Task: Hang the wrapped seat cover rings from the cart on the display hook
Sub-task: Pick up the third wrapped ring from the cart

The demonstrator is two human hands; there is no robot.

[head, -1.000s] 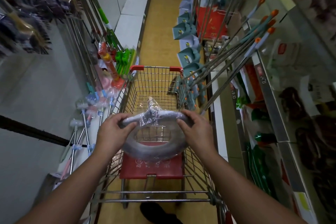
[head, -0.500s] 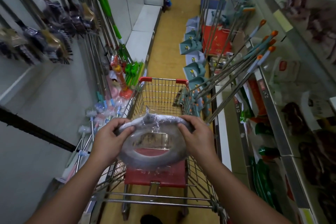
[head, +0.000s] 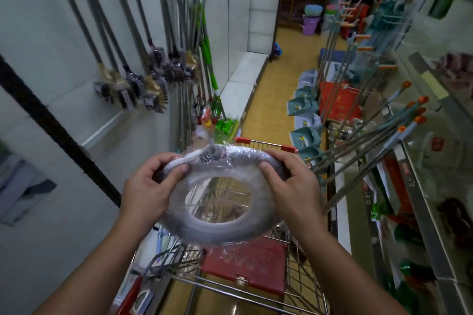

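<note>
I hold a grey seat cover ring point(head: 217, 231) wrapped in clear plastic, lifted above the wire shopping cart point(head: 263, 144). My left hand point(head: 151, 184) grips its upper left side and my right hand point(head: 289, 181) grips its upper right side. The ring stands tilted, with its hole facing me, and the cart's mesh shows through it. The wrap bunches into a knot at the ring's top. No display hook can be made out.
Brooms and brushes point(head: 133, 89) hang along the white wall on the left. Long-handled mops point(head: 371, 133) lean out from the shelves on the right, close to the cart. Teal dustpans point(head: 304, 135) line the yellow aisle floor ahead. The cart's red seat flap point(head: 245, 263) lies below the ring.
Both hands have raised the ring higher above the cart. The view has tilted up, showing more of the aisle and the hanging brooms.
</note>
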